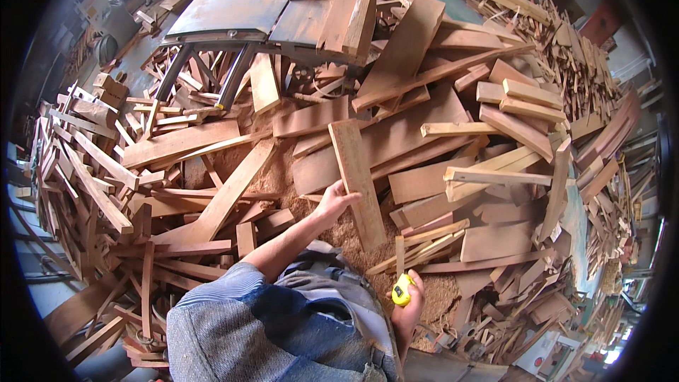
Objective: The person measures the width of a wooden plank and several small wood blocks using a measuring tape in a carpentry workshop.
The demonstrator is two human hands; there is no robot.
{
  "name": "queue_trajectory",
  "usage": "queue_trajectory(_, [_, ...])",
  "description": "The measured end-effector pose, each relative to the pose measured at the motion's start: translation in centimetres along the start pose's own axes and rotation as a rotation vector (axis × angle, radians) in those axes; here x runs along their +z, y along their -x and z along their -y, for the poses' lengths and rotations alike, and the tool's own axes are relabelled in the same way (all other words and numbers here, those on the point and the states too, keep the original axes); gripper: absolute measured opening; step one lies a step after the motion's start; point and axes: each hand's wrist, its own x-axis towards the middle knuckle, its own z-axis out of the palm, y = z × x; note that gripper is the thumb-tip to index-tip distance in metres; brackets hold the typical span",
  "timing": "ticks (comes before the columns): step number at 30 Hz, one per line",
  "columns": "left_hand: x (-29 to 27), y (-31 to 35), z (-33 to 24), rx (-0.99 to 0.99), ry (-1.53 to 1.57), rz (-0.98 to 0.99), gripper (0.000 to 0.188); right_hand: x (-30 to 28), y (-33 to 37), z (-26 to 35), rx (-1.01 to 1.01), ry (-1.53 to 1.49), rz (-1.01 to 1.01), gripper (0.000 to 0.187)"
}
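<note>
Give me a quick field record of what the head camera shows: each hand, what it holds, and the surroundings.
left hand: gripping the edge of a wooden plank, which lies tilted on the pile
right hand: holding a yellow tape measure, low beside the body
under the plank: sawdust and a scrap wood heap
left side: thin offcut strips, criss-crossed
top: metal-framed table, boards leaning on it
clothing: striped sleeve on the left arm
other people: none in view

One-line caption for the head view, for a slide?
Left hand grips a wooden plank over scrap wood; right hand holds a yellow tape measure.
</note>
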Motion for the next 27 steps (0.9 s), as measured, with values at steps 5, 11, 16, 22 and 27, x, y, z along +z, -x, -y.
queue_trajectory(5, [0.1,-0.2,-0.6,-0.027,0.150,0.029,0.041,-0.3,-0.3,0.0,-0.030,0.050,0.051,0.041])
queue_trajectory(11, [0.8,0.5,-1.5,-0.079,0.316,0.084,0.036,-0.8,0.2,-0.2,0.031,0.012,0.051,0.040])
queue_trajectory(16, [1.2,1.0,-2.2,-0.110,0.395,0.117,0.035,-0.1,1.2,0.6,0.002,0.098,0.042,0.040])
queue_trajectory(22, [1.0,0.7,-2.6,-0.096,0.483,0.252,0.040,-0.1,1.4,0.8,-0.078,0.037,0.021,0.048])
queue_trajectory(27, [3.9,1.4,-5.3,-0.428,0.746,0.559,0.097,0.2,-0.5,3.9,-0.132,-0.148,0.145,0.055])
